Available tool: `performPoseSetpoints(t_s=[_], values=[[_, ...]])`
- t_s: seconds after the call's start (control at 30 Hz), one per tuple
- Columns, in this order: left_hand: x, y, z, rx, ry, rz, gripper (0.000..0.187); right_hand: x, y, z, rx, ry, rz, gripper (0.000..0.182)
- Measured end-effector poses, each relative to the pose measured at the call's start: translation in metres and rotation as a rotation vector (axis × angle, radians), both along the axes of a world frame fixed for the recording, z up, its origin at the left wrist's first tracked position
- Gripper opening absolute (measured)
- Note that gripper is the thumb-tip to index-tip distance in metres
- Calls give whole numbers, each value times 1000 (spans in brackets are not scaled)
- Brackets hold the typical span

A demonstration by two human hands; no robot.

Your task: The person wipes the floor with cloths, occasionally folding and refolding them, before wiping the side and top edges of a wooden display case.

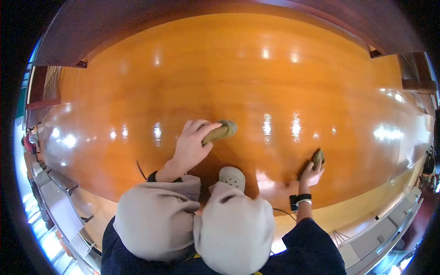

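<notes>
My left hand (195, 140) is closed around a fuzzy, olive-green oblong pad (222, 131), held low over the glossy orange-brown wooden floor (220, 82). Off to the right, my right hand (312, 173) grips a darker olive pad (319, 156), close to the floor at arm's length. Its underside is hidden by my fingers and by shadow; I cannot tell exactly what material either pad is. Between my hands and nearer to me, a pale clog (232, 178) with small holes shows on my foot, below my bent knees in light trousers (233, 229).
A dark red-brown wooden structure (220, 7) borders the far side of the floor. Grey-white bench-like units (59, 201) stand at the left, with similar ones (380, 233) at the lower right. A person in red (30, 143) is far off at the left edge.
</notes>
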State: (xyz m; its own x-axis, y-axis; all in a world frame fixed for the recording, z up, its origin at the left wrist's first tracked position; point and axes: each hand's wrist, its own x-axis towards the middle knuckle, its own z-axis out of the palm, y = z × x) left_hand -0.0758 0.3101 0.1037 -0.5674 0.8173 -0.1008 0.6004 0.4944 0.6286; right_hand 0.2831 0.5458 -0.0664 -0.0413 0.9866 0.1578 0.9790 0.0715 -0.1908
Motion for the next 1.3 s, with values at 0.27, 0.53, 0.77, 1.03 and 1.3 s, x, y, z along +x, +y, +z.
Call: performPoseSetpoints(t_s=[0.27,0.53,0.77,1.03,1.3], values=[[-15,44,84,40,37,55,44,11,-20,-7,-38,26,-51,41],[-44,105,68,117,219,-203,41,19,-18,-6,-69,49,-3,47],[-80,139,-20,172,-324,-237,33,20,-17,-8,-78,8,-16,45],[-270,171,-101,212,218,362,35,24,-19,-14,-14,-122,1,47],[-283,247,-173,131,231,246,33,1,-19,-4,-92,-228,-167,47]])
